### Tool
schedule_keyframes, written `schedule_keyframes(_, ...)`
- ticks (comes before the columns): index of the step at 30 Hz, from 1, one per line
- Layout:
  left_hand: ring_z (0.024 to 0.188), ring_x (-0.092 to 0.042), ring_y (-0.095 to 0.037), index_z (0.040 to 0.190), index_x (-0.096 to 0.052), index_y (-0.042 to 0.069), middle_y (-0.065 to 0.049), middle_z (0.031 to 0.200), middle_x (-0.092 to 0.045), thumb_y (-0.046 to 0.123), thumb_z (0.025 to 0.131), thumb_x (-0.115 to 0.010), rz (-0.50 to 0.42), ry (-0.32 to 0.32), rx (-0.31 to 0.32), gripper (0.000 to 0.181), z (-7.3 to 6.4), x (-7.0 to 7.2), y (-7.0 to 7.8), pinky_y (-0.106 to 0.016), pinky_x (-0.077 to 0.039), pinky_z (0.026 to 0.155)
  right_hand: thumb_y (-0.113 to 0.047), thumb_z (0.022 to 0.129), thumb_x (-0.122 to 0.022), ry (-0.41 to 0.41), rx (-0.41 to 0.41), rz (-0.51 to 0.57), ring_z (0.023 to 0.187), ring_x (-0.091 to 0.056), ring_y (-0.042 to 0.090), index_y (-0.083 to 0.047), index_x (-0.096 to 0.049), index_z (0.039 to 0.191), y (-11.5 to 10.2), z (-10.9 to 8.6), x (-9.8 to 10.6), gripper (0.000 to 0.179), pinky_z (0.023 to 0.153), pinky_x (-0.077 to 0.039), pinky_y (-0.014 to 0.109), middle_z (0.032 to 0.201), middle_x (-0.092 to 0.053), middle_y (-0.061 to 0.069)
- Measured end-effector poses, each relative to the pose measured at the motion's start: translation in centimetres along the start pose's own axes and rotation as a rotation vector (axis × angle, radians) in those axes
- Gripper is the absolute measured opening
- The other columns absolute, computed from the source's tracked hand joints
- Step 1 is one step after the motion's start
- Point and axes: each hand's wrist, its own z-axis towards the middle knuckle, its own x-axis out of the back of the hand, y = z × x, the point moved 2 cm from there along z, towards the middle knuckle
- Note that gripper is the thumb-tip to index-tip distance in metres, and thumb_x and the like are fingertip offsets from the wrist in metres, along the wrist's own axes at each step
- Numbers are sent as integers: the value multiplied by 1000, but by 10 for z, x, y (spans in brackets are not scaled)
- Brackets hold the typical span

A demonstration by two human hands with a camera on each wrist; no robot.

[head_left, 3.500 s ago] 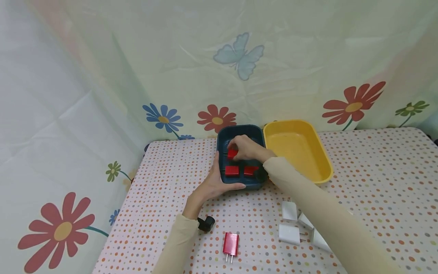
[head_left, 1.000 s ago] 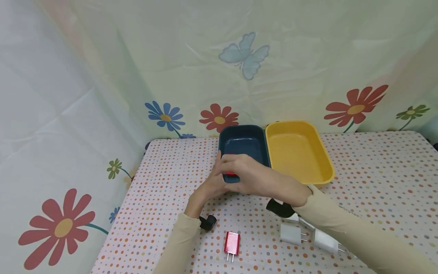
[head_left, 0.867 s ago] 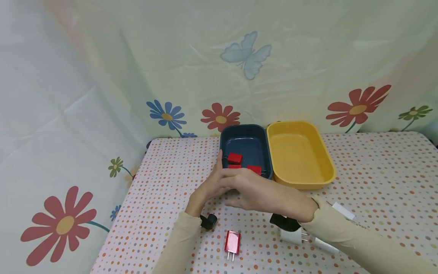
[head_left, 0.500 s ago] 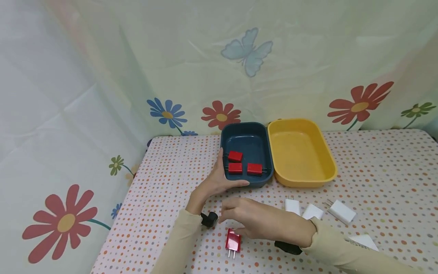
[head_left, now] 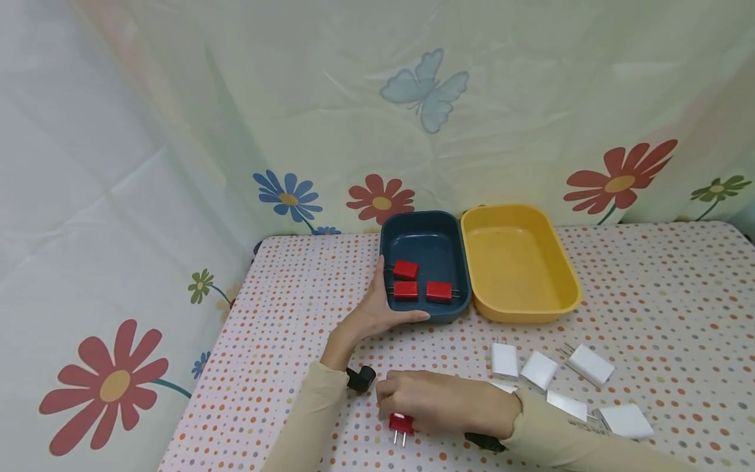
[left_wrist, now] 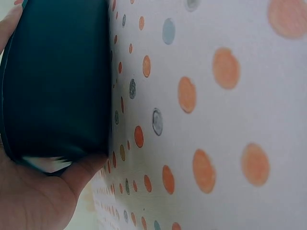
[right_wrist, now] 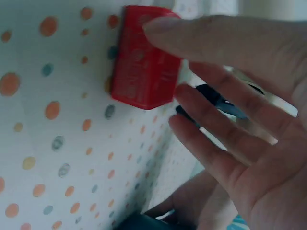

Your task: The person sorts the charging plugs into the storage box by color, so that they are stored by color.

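My left hand [head_left: 373, 316] holds the near left corner of a dark blue tray [head_left: 427, 244], its thumb along the front wall and its fingers up the left side. In the left wrist view the thumb lies against the tray wall [left_wrist: 57, 86]. Three red charger plugs [head_left: 439, 291] lie inside this tray, toward its near end. Nearer the front, my right hand [head_left: 442, 401] pinches another red charger plug [head_left: 401, 425] at the table, its two prongs toward me. The right wrist view shows the thumb over the red plug [right_wrist: 139, 67] and the fingers at its far side.
Against the blue tray's right side stands a yellow tray [head_left: 516, 269]. Several white charger plugs [head_left: 590, 364] lie on the dotted cloth to the right, some partly behind my right forearm. A flowered curtain [head_left: 330, 118] rises behind the table.
My right hand has let go of a red plug in the blue tray, come back toward the front, and taken hold of the red plug on the table. The left hand stays at the tray.
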Motion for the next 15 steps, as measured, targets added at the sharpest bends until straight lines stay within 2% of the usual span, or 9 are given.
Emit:
schedule_keyframes(4,159,-15,-30,167,13,27,-6,175,-8,50,79,-90,-1,1,4,137,0,-1,-1,-60,-30,121,-2,86,-83,-12,46,-78,93,-54,0,-21,-80,102,-2,1,-7,24,80,-46,10,99,-63,-12)
schedule_keyframes(9,159,-15,-30,167,13,28,-6,175,-9,51,79,-90,-4,1,9,138,-1,-2,-2,-61,-31,121,-7,90,-80,-25,42,-85,92,-53,0,-22,-80,101,-2,0,-11,18,77,-45,10,99,-63,-13)
schedule_keyframes(15,158,-16,-31,168,12,28,-7,175,-9,53,79,-89,-12,7,12,137,0,-1,-2,-61,-32,120,1,84,-82,-50,7,-46,87,-50,0,-21,-79,101,0,-5,-9,28,75,-45,13,98,-61,-12)
